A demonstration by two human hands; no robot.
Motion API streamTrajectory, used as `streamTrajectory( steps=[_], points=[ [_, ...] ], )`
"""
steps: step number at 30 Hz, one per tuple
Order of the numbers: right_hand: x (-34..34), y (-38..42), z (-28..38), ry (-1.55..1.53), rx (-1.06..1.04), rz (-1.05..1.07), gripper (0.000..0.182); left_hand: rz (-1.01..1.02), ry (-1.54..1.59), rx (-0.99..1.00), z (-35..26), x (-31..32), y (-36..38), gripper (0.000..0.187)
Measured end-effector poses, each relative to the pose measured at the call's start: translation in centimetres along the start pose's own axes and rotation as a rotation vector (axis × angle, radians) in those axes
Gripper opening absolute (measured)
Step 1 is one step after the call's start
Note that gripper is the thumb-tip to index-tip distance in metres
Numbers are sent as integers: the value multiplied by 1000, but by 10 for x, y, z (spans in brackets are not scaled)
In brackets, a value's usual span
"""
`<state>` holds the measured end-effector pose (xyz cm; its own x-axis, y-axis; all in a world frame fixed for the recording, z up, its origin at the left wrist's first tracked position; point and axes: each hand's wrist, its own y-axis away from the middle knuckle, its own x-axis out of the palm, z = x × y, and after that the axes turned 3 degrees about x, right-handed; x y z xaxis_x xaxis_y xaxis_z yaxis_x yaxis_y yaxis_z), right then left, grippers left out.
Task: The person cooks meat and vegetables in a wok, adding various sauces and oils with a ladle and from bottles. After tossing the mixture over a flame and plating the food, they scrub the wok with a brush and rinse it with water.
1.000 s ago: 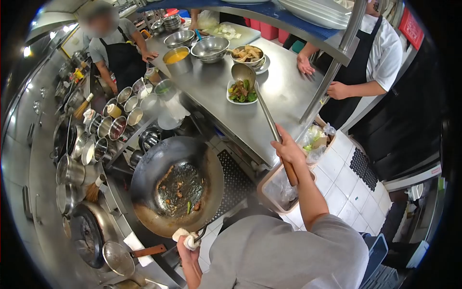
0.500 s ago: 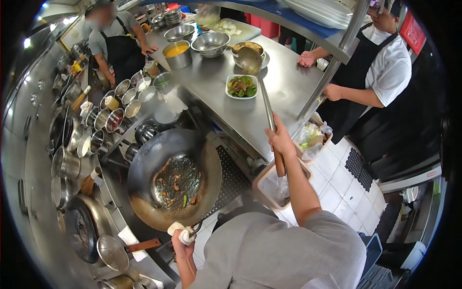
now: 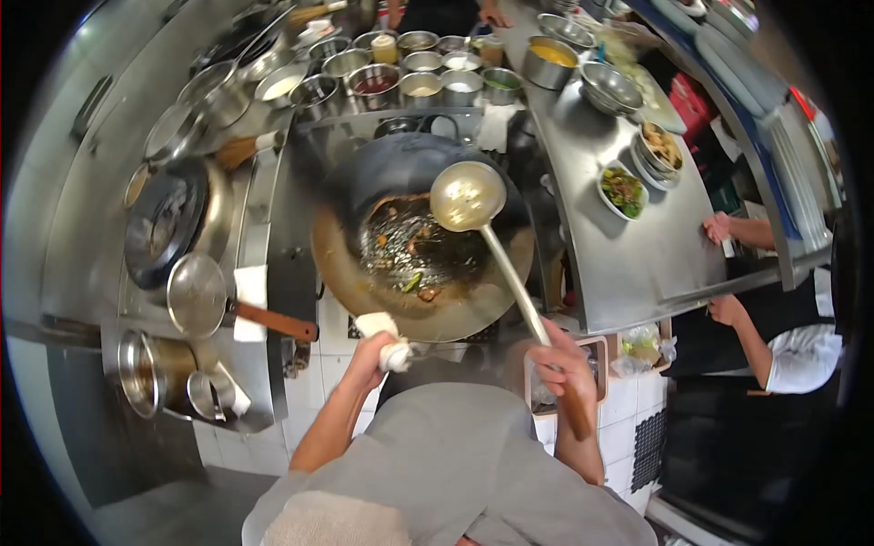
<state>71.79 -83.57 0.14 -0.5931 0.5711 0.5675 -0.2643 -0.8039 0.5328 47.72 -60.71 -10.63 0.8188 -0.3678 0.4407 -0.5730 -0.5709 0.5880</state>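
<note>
Wok [image 3: 341, 264] could tip if left hand [image 3: 369, 357], clutching white cloth [image 3: 393, 353] at six o'clock, slips; at one, ladle [image 3: 468, 198] gripped by right hand [image 3: 563, 357] might drip if tilted.

Looks like a working restaurant kitchen, judging by the big, dark, round-bottomed metal wok [image 3: 339, 250], the long-handled round metal ladle [image 3: 468, 196], the rows of small round steel tubs [image 3: 374, 98] of sauces and seasonings, the shiny stainless-steel counter [image 3: 619, 273], the round wire-mesh strainer [image 3: 196, 296] with a brown wooden handle, the stacked white plates [image 3: 801, 173], and a person in a black apron [image 3: 778, 314].
</note>
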Motion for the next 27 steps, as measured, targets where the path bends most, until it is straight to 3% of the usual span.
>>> streamTrajectory(
  steps=[5, 8, 9, 13, 16, 19, 22, 27],
  points=[
    [31, -72, -32, 615, 42, 10, 70, 47, 14, 28, -1, 6, -8, 17],
    [37, -60, -15, 730, 147, 131, 71, 46, 20, 28, 3, 0, -14, 17],
    [28, -56, -11, 599, 177, 188, 71, 45, 25, 39, 1, 2, -14, 17],
    [22, -46, 7, 562, 148, 15, 70, 36, 28, 62, 4, -5, -10, 19],
    [11, -67, 0, 770, 112, -89, 73, -15, -1, 30, 12, -10, -16, 20],
    [6, -72, -22, 626, 196, 42, 70, -18, -3, 63, 21, -1, -38, 18],
    [33, -62, -29, 190, 392, 120, 66, -82, -30, 78, 49, 2, -74, 13],
    [-7, -79, -60, -381, 502, 288, 58, -100, 69, -35, 49, -3, -78, 12]
  ],
)
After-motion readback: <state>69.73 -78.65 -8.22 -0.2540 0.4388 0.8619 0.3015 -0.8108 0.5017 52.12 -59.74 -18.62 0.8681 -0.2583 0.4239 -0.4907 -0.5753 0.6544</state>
